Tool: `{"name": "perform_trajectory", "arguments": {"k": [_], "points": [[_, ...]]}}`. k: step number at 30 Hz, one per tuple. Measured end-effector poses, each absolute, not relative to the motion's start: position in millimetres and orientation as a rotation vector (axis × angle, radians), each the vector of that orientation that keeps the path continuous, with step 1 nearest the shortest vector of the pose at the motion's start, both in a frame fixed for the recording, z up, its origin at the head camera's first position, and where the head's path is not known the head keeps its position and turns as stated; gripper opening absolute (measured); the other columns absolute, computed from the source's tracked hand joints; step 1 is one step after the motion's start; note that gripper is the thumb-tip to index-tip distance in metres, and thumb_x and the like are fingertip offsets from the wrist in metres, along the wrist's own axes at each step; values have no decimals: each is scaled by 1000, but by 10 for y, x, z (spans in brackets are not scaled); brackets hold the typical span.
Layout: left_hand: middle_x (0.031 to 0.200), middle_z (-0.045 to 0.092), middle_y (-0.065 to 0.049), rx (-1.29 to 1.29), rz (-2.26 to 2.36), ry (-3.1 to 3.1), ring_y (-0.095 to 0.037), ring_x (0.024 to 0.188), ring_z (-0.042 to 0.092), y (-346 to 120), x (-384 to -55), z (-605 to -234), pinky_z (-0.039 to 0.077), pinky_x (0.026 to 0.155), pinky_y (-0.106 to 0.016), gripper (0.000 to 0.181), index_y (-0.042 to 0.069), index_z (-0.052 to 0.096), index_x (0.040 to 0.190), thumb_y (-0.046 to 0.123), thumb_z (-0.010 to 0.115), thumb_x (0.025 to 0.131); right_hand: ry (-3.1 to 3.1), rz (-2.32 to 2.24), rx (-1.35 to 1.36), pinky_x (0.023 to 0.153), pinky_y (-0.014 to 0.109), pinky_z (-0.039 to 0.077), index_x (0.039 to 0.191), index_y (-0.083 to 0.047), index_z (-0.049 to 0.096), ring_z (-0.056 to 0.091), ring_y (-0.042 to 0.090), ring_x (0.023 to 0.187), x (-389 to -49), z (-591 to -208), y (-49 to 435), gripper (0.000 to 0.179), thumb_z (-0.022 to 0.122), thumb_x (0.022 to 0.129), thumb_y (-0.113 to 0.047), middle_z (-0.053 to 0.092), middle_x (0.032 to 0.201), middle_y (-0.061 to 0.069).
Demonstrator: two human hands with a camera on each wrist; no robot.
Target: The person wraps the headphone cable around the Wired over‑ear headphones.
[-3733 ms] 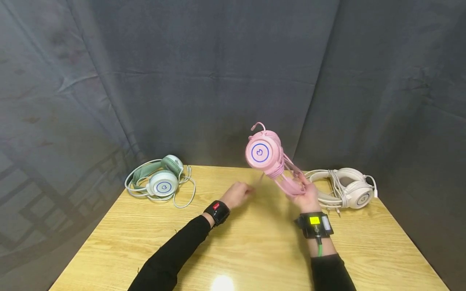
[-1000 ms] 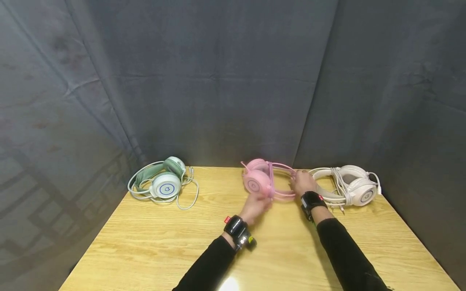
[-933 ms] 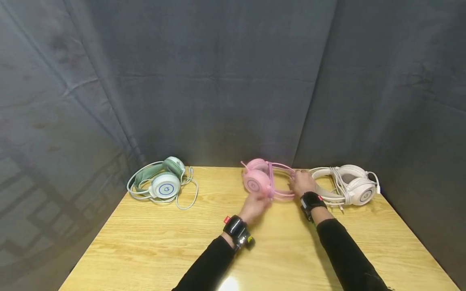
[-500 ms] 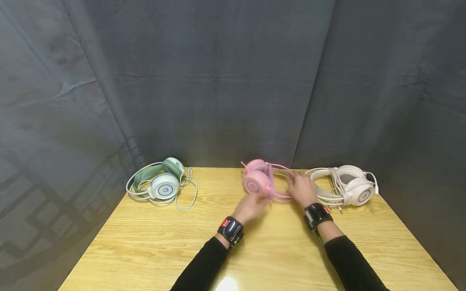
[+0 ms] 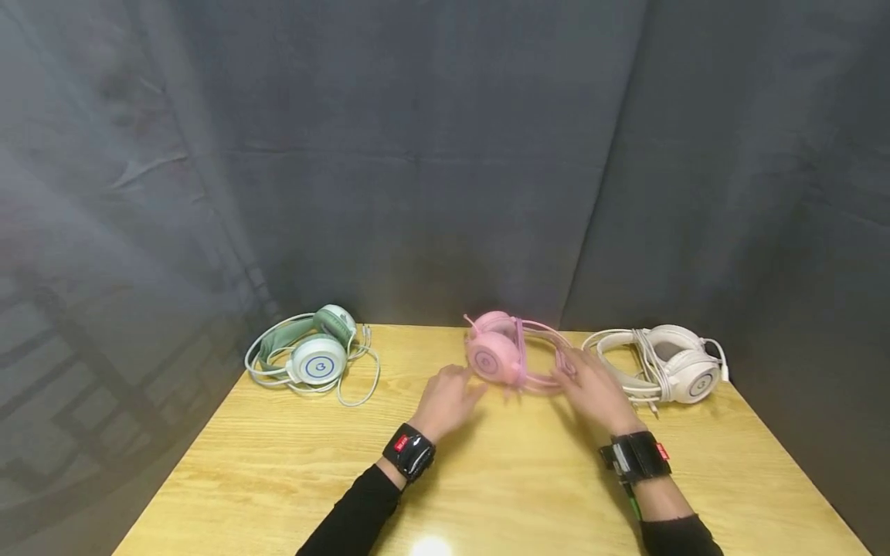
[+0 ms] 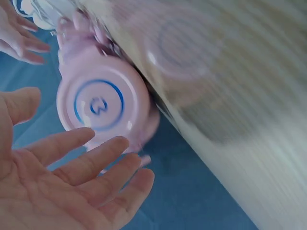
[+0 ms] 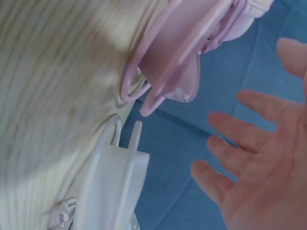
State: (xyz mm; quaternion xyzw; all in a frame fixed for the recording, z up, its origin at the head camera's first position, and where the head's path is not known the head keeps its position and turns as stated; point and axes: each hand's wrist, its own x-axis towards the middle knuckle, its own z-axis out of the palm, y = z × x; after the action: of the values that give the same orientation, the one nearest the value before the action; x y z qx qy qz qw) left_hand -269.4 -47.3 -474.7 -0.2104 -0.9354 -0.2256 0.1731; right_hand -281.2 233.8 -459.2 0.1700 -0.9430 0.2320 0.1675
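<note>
A pink headset point(image 5: 492, 355) lies on the table, its cord bundled round the band beside the ear cups. My left hand point(image 5: 445, 401) is just left of its near ear cup, fingers spread and holding nothing. In the left wrist view, those open fingers point(image 6: 86, 167) stand in front of the round pink cup with its blue ring point(image 6: 98, 105). My right hand point(image 5: 594, 390) is by the headband end. The right wrist view shows its fingers point(image 7: 235, 158) loosely extended, apart from the pink headband point(image 7: 168, 52) and the white headband point(image 7: 110, 187).
To the right lies a white headset point(image 5: 684, 371) with its cord wrapped round the band. A green and white headset point(image 5: 316, 359) lies at the left, its cable looping onto the wooden table point(image 5: 313, 463). A grey cloth backdrop point(image 5: 417, 193) rises behind the table.
Earlier my right hand held the pink headset up in the air; it was then set down between the other two. Since half a second ago both hands have let go and drawn back from it.
</note>
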Motion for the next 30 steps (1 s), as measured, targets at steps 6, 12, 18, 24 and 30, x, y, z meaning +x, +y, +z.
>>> {"name": "perform_trajectory", "arguments": {"k": [6,12,18,24,30], "points": [[125,63,-23,-488,-600,-2703,-37,118,60,-792,-2678,-4692,50,97,-51,51,1,58,132,39,57,97,-2748,674,500,113,67,17,149,-1,36,26,56,138,-2757,-4572,2372,63,50,101,-40,38,146,35],[122,65,-23,-379,-613,-2661,-38,115,61,-1167,-2671,-4660,50,96,-51,45,0,62,127,31,64,94,-2787,669,505,113,67,19,146,2,40,26,55,139,-2760,-4582,2400,63,48,102,-43,41,145,32],[115,67,-23,-270,-537,-2576,-39,107,63,-1597,-2708,-4595,52,89,-51,41,0,64,122,23,72,88,-2798,724,514,109,67,27,144,2,43,37,54,134,-2767,-4594,2447,58,54,100,-34,43,143,34],[117,63,-27,-172,-505,-2457,-44,111,58,-2068,-2774,-4536,47,95,-55,45,-4,62,121,8,77,80,-2770,759,547,106,65,33,142,3,46,46,51,128,-2754,-4574,2442,55,56,99,-30,48,139,33],[131,49,-32,46,-549,-2449,-48,127,43,-2495,-2778,-4530,35,103,-63,65,-6,49,133,6,78,76,-2750,764,575,105,64,35,141,2,47,48,50,126,-2735,-4530,2417,52,58,99,-26,50,138,32]]}}
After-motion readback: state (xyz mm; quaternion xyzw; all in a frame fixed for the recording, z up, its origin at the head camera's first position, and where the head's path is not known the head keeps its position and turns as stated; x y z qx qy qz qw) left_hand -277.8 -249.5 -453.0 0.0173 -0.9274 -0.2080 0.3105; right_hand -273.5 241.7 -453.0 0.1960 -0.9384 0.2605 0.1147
